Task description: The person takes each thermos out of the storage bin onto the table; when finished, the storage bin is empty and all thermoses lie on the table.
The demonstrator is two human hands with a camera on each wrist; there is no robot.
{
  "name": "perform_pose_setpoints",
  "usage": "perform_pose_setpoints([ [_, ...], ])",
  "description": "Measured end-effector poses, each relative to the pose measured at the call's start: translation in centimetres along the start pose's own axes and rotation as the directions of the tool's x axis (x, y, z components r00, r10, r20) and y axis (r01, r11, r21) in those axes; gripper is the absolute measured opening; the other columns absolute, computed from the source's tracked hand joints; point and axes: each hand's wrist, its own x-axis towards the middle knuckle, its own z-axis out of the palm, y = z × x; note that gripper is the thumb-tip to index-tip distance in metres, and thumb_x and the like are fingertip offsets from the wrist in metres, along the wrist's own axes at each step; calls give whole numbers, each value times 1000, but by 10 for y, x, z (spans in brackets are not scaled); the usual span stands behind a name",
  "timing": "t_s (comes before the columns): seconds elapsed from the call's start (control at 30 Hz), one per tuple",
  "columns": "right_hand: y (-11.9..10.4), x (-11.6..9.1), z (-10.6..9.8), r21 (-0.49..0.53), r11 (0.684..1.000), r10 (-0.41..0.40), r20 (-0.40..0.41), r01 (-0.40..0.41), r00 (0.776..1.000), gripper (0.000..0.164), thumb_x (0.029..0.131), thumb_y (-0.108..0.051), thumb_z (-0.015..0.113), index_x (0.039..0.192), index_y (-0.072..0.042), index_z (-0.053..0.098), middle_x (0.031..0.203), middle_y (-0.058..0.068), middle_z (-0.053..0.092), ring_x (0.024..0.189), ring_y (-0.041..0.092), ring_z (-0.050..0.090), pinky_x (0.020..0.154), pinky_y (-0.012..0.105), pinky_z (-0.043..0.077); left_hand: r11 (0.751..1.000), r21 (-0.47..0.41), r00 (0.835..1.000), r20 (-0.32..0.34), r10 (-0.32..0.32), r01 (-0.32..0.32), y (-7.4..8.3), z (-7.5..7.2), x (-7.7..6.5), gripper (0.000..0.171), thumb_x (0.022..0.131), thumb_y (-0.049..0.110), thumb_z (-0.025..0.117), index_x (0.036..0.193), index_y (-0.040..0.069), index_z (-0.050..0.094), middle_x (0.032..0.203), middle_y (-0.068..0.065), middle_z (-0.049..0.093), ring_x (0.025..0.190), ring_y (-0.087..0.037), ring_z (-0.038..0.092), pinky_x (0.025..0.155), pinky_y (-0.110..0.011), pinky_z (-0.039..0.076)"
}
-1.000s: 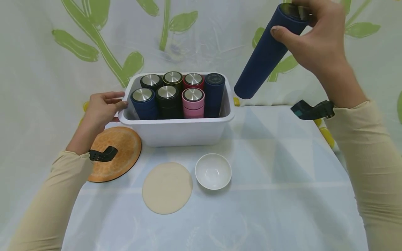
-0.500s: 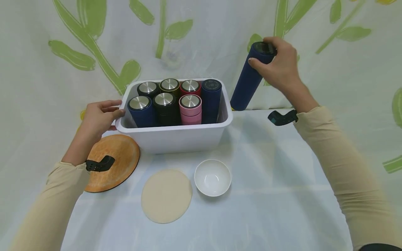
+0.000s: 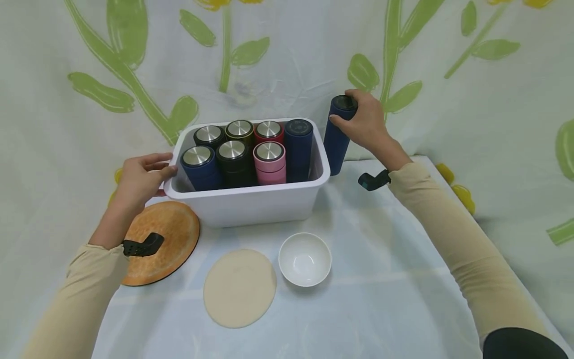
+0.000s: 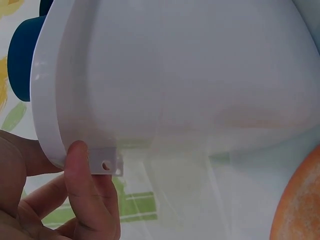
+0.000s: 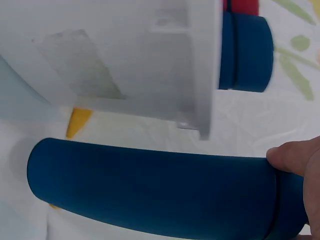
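Note:
My right hand [image 3: 367, 122] holds a tall dark blue thermos flask [image 3: 335, 144] by its top, nearly upright beside the right end of a white plastic tub [image 3: 251, 209]. In the right wrist view, a gap separates this flask [image 5: 150, 187] from the tub's wall; whether its base touches the table I cannot tell. At the opposite end, my left hand [image 3: 136, 182] grips the tub's rim, with the fingers curled at its edge in the left wrist view [image 4: 87, 190]. Several flasks stand inside, among them a pink one [image 3: 270, 164] and another tall dark blue one [image 3: 298, 149].
A round orange-brown board [image 3: 168, 239] lies left of the tub, under my left forearm. In front are a flat beige disc [image 3: 239, 289] and a small white bowl [image 3: 305, 259]. Behind the table [image 3: 381, 299] hangs a leaf-patterned sheet [image 3: 305, 50].
My right hand has brought the blue flask down and left, from high above the table to beside the tub, and turned it more upright. My left hand stays on the rim.

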Motion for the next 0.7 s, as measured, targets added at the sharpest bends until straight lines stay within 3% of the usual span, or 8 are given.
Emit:
perform_pose_setpoints([
  [0.23, 15, -1, 22, 3, 1000, -6, 23, 6, 1000, 64, 88, -25, 76, 138, 7, 52, 131, 24, 57, 121, 38, 52, 102, 48, 43, 1000, 4, 1000, -9, -8, 8, -1, 0, -1, 56, 103, 22, 58, 153, 7, 41, 147, -28, 44, 113, -36, 55, 65, -23, 57],
  [0.43, 25, -5, 26, 39, 999, 18, 6, -18, 1000, 64, 87, -24, 78, 138, 4, 52, 132, 22, 57, 123, 36, 52, 104, 46, 43, 1000, 1, 1000, 0, 1, -1, -1, -1, 0, 56, 103, 22, 58, 153, 6, 40, 148, -28, 43, 116, -37, 54, 65, -24, 58],
  [0.7, 32, -12, 33, 67, 997, -34, 32, 32, 999, 74, 85, -23, 81, 144, 0, 43, 139, 19, 54, 126, 35, 52, 106, 47, 42, 1000, 12, 1000, -1, -2, 2, -1, -1, 1, 56, 103, 22, 58, 153, 7, 41, 148, -28, 43, 116, -38, 54, 65, -24, 58],
])
